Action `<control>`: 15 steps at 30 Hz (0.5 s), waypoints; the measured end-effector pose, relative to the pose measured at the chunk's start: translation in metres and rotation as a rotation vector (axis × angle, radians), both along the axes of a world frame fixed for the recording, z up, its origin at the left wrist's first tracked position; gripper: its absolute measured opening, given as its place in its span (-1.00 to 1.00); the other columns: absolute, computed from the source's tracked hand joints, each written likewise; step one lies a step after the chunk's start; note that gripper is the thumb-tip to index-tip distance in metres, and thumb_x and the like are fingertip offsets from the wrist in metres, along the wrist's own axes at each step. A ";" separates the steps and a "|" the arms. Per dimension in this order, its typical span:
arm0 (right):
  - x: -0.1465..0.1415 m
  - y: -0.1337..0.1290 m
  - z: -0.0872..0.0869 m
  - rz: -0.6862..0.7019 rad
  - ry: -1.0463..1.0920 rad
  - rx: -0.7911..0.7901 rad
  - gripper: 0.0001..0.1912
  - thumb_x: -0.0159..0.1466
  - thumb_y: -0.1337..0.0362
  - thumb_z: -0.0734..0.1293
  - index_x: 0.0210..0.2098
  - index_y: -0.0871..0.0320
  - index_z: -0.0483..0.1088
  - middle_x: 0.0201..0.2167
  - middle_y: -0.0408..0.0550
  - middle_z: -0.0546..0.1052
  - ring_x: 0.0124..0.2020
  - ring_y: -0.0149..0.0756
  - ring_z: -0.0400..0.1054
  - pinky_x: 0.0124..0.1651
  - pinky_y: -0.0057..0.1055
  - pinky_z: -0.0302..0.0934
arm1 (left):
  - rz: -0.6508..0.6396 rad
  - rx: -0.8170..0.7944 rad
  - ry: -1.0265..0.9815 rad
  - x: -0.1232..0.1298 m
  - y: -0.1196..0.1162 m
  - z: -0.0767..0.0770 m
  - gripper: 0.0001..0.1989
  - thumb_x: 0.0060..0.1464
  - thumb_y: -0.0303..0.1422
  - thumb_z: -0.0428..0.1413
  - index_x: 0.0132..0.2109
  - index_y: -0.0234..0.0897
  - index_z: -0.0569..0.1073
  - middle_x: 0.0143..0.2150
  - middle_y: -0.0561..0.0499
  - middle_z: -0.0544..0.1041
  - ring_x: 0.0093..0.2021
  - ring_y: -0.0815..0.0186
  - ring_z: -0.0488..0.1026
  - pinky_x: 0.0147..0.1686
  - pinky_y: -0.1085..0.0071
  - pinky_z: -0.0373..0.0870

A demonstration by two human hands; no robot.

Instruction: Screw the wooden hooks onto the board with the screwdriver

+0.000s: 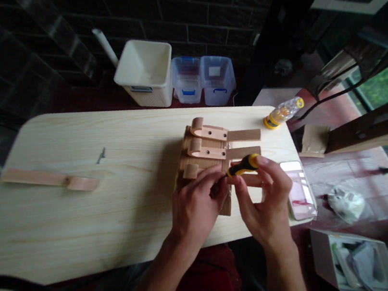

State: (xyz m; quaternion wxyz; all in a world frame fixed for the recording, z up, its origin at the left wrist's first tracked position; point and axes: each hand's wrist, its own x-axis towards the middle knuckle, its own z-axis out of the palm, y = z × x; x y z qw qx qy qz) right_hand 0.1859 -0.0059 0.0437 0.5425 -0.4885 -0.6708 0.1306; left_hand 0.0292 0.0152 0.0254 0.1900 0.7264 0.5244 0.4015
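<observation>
My right hand (268, 200) is closed on a yellow and black screwdriver (244, 165), its tip pointing down and left. Beside the tip, the fingers of my left hand (198, 204) are pressed together over the third wooden hook (190, 171); whether they pinch a screw is hidden. Two more wooden hooks (210, 132) (209, 152), each showing two dark screws, lie above it across a brown cardboard box (185, 139). Their flat ends stick out past the box's right side.
On the pale table (134, 156) are a loose wooden hook (52, 180), small screws (101, 155), a clear bottle with yellow ends (283, 113) and a phone (297, 190). Behind it stand a white bin (145, 65) and blue-tinted tubs (188, 80). An open box (361, 268) sits lower right.
</observation>
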 end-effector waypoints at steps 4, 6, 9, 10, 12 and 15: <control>0.001 0.003 0.000 0.008 -0.017 0.035 -0.13 0.43 0.56 0.44 0.56 -0.22 0.18 0.25 -0.06 0.57 0.22 -0.15 0.57 0.28 -0.10 0.60 | -0.008 -0.019 0.004 -0.001 0.000 0.000 -0.87 0.37 -0.37 0.35 0.03 -0.16 0.72 0.11 -0.06 0.80 -0.02 0.18 0.81 -0.06 0.37 0.75; 0.001 0.003 -0.002 0.015 -0.011 0.048 -0.10 0.42 0.57 0.44 0.56 -0.23 0.17 0.25 -0.08 0.56 0.22 -0.18 0.56 0.29 -0.15 0.59 | -0.008 -0.031 0.008 -0.001 -0.001 0.000 -0.88 0.38 -0.35 0.34 0.03 -0.16 0.72 0.12 -0.06 0.80 -0.03 0.18 0.81 -0.10 0.38 0.74; 0.001 0.003 -0.003 0.009 -0.018 0.059 -0.08 0.41 0.58 0.45 0.57 -0.22 0.16 0.26 -0.09 0.56 0.24 -0.20 0.55 0.32 -0.18 0.57 | -0.008 -0.043 0.006 -0.001 -0.001 0.000 -0.88 0.39 -0.35 0.35 0.03 -0.17 0.71 0.12 -0.06 0.80 -0.05 0.18 0.81 -0.11 0.37 0.74; 0.001 0.002 -0.003 0.004 -0.022 0.058 -0.08 0.41 0.57 0.46 0.57 -0.22 0.16 0.27 -0.08 0.55 0.26 -0.19 0.55 0.33 -0.16 0.57 | -0.008 -0.040 0.001 -0.001 -0.001 0.000 -0.88 0.38 -0.35 0.35 0.03 -0.17 0.71 0.11 -0.06 0.80 -0.05 0.18 0.81 -0.10 0.36 0.75; 0.000 0.001 -0.002 0.002 -0.015 0.039 -0.10 0.41 0.57 0.45 0.57 -0.21 0.17 0.29 -0.06 0.54 0.28 -0.14 0.55 0.36 -0.08 0.56 | -0.004 -0.029 -0.004 0.000 -0.001 0.001 -0.87 0.37 -0.38 0.35 0.03 -0.18 0.71 0.10 -0.06 0.81 -0.05 0.17 0.81 -0.10 0.36 0.75; -0.001 0.000 -0.001 0.024 0.024 -0.008 -0.14 0.43 0.55 0.43 0.56 -0.20 0.17 0.31 0.00 0.52 0.26 -0.05 0.59 0.32 0.05 0.60 | 0.004 -0.010 0.009 0.000 -0.001 0.002 -0.87 0.34 -0.41 0.36 0.01 -0.19 0.72 0.07 -0.07 0.81 -0.06 0.16 0.82 -0.14 0.36 0.75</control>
